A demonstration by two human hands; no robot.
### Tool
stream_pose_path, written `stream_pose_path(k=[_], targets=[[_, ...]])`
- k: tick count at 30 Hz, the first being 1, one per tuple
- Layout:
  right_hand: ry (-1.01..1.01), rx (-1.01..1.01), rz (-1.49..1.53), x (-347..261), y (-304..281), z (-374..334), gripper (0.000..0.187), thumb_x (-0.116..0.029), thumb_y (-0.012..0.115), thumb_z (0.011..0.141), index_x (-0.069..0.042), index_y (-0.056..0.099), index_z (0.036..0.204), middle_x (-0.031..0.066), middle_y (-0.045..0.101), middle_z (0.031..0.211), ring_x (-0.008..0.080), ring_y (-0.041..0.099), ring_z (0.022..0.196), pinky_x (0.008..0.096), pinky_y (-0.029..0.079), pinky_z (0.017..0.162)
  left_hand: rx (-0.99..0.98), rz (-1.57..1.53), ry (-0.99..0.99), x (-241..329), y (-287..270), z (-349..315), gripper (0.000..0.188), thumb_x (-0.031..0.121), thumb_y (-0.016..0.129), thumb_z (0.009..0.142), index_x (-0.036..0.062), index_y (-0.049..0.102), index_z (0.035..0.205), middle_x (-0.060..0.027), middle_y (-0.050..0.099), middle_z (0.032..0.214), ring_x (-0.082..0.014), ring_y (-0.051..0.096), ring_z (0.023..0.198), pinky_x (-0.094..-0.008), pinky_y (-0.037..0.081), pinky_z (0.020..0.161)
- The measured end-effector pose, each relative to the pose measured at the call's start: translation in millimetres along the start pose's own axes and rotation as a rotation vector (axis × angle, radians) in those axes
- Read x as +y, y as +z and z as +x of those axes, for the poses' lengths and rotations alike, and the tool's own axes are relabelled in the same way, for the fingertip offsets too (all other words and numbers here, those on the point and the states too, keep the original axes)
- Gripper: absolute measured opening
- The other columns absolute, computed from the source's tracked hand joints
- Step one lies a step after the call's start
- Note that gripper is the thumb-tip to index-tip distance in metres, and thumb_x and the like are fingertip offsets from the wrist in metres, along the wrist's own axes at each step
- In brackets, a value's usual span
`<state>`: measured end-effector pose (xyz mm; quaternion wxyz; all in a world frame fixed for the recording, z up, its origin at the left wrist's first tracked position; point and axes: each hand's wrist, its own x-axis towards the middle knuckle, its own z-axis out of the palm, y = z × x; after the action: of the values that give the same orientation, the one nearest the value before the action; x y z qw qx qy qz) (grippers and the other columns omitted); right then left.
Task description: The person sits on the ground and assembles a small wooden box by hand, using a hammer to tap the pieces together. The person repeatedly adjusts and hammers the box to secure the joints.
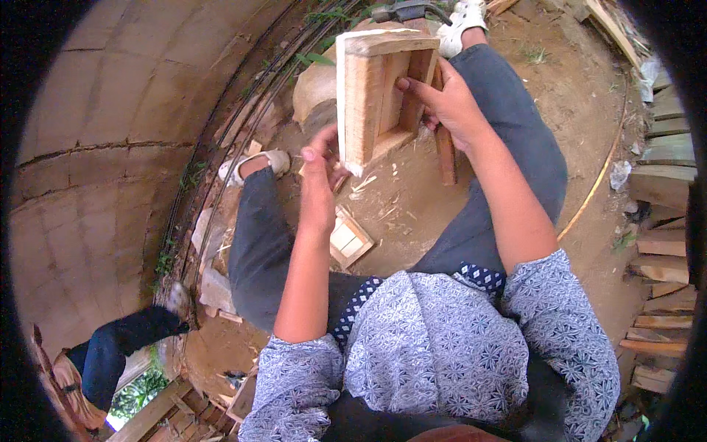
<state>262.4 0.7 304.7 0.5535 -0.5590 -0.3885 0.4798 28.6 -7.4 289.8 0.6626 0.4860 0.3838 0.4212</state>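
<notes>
Above the ground (434, 225), the right hand (454, 107) clasps a wooden box (361, 103); whether the left hand (319, 177) grips is unclear. Slackening could drop it.

Box (359, 110) being held before you, above ground (423, 228). Right grip (455, 109) holding its right side; left grip (318, 180) sitting at its lower left edge, contact hard to tell. Smaller frame (351, 239) lying on ground between your legs (258, 221), shavings (362, 186) lying beyond it. Wall (110, 147) rising on your left; another person (110, 357) showing at lower left. Cord (593, 191) running right of your right leg, boards (663, 184) lying stacked farther right.
</notes>
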Motion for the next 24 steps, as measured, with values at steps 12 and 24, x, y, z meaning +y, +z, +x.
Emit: stream_pose_path(k=[12, 24], targets=[[-0.012, -0.195, 0.094, -8.0, 6.9, -20.4, 0.067, -0.041, 0.075, 0.086, 0.000, 0.049, 0.132, 0.0020, 0.064, 0.093, 0.0041, 0.059, 0.068, 0.0202, 0.047, 0.055, 0.150, 0.263, 0.102, 39.2, 22.1, -10.3, 0.047, 0.013, 0.070, 0.088, -0.0016, 0.056, 0.130, -0.0104, 0.064, 0.116, -0.0163, 0.063, 0.102, -0.0302, 0.051, 0.087], [0.143, -0.326, 0.206, -2.7, 0.4, -20.3, 0.061, -0.056, 0.067, 0.088, -0.004, 0.056, 0.118, -0.0001, 0.057, 0.081, 0.0045, 0.051, 0.061, 0.0220, 0.042, 0.048, 0.288, 0.031, 0.086, 31.6, 13.2, -16.7, 0.031, 0.022, 0.055, 0.102, -0.0041, 0.062, 0.116, -0.0061, 0.067, 0.102, -0.0087, 0.061, 0.091, -0.0245, 0.050, 0.080]])
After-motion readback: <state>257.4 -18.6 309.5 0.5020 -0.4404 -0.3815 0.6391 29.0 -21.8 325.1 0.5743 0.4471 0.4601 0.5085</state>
